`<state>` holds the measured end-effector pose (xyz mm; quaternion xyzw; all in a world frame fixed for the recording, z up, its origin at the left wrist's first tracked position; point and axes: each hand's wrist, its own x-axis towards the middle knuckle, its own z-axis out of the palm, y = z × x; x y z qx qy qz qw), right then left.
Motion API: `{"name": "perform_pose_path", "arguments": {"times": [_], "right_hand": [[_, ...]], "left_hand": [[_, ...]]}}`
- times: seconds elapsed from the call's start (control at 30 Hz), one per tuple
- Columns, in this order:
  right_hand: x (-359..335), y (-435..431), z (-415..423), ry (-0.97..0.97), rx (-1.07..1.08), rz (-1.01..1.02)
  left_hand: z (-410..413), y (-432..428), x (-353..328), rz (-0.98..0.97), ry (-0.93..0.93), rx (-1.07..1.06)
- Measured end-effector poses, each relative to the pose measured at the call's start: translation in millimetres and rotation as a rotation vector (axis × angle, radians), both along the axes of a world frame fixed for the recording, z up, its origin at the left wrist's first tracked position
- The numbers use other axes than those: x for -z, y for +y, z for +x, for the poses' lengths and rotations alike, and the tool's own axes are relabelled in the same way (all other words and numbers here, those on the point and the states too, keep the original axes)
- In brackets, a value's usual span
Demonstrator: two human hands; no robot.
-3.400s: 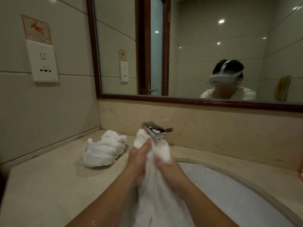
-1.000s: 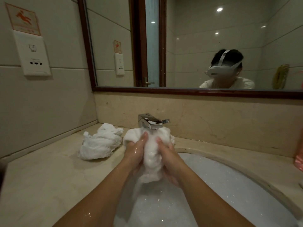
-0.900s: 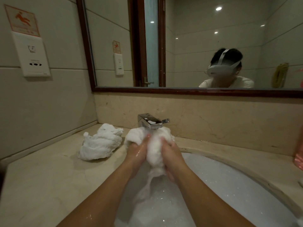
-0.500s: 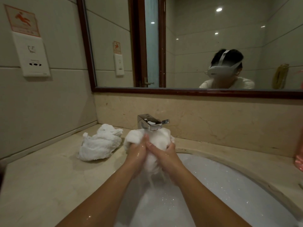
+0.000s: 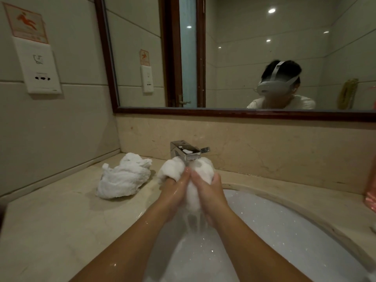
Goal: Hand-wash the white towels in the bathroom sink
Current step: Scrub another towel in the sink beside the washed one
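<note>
Centrally, one wet white towel (image 5: 194,178), bunched into a ball, sits squeezed between left hand (image 5: 176,190) and right hand (image 5: 210,192), both wrapped tightly round it, just under the faucet (image 5: 186,151) and above the sink (image 5: 284,231). Second white towel (image 5: 124,177): crumpled, lying on the countertop (image 5: 50,220) left of the basin, apart from both hands.

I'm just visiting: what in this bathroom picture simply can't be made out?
All in the head view:
1. faucet mouth: hidden behind the held towel, so whether it runs is uncertain.
2. held towel's middle: covered by the left hand and right hand.
3. sink drain: hidden under the arms.
4. pink object: cut off by the right edge.
5. wall sign lettering: too blurred to read.
</note>
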<state>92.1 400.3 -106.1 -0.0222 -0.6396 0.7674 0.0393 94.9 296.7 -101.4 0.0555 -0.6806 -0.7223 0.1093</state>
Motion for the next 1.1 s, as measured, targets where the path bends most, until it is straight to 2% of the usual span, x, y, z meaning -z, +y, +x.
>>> {"name": "perform_pose_path", "arguments": {"times": [0.13, 0.2, 0.27, 0.33, 0.4, 0.47, 0.5, 0.6, 0.67, 0.83, 0.93, 1.1], "right_hand": [[10.4, 4.5, -6.5, 0.068, 0.068, 0.291], [13.1, 8.8, -11.7, 0.049, 0.159, 0.27], [13.4, 8.5, -10.9, 0.014, 0.224, 0.226], [8.7, 5.1, -9.0, -0.034, 0.248, 0.115], [-1.4, -1.4, -11.5, -0.139, 0.209, -0.032], [-12.2, -8.2, -6.8, -0.238, 0.13, -0.133], [-10.2, -10.8, -9.0, -0.224, 0.093, -0.122], [7.2, -12.7, -8.9, -0.119, 0.002, 0.064], [14.4, -8.0, -12.7, -0.06, 0.063, 0.124], [-0.4, 7.5, -10.6, -0.065, 0.265, 0.185], [-6.0, 3.0, -8.4, -0.113, 0.217, 0.025], [-1.5, -9.1, -10.7, -0.077, 0.069, -0.072]], "left_hand": [[-5.0, -3.1, -3.9, 0.012, 0.01, -0.09], [-5.0, -6.3, -5.9, 0.077, 0.032, -0.093], [-2.7, -7.7, -8.5, 0.226, 0.028, -0.039], [-0.5, -6.5, -10.6, 0.316, 0.018, 0.009], [0.5, -5.0, -10.2, 0.318, 0.001, 0.031], [2.7, -3.9, -9.0, 0.292, -0.013, 0.053], [3.6, -3.3, -8.1, 0.284, -0.011, 0.059], [4.1, -4.8, -7.4, 0.241, 0.013, 0.041], [1.4, -6.6, -6.7, 0.164, 0.05, 0.033], [1.3, -4.1, -9.0, 0.042, 0.042, -0.051], [1.9, 1.4, -9.0, 0.02, 0.007, -0.056], [11.6, 8.4, -1.5, -0.139, 0.034, 0.049]]}}
